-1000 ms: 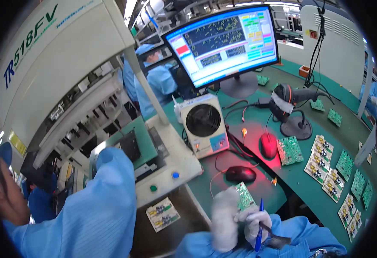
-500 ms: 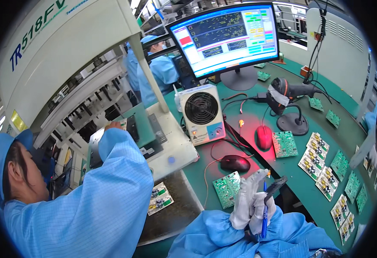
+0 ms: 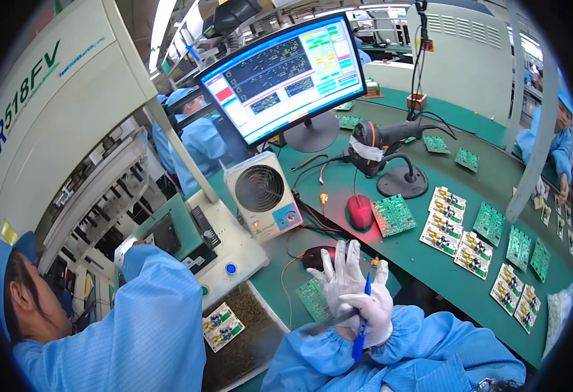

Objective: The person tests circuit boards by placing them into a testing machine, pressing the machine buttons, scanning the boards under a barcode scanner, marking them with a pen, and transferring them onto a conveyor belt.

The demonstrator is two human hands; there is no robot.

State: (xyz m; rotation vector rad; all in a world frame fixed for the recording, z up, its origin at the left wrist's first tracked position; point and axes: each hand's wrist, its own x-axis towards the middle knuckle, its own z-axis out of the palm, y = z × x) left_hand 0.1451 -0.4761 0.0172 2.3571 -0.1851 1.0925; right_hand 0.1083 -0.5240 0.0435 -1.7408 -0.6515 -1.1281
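Note:
Both my hands wear white gloves and meet at the lower middle, above the table's near edge. My left hand is raised with its fingers spread, holding nothing that I can see. My right hand lies across it near the wrist, closed on a blue pen that points up and down. A dark, narrow object, smeared by motion, sticks out leftward from the right hand; its kind cannot be made out. Partly behind my left hand lies a green circuit board. A black mouse sits just beyond the fingertips.
At left, a co-worker's blue sleeve reaches into a large machine. A fan unit, monitor, barcode scanner on a stand and red-lit mouse stand beyond. Several circuit boards lie at right.
The view has shifted. My left fingers have spread apart from a closer bunch. The dark narrow object has swung from pointing up-right to pointing left. The pen remains in my right hand.

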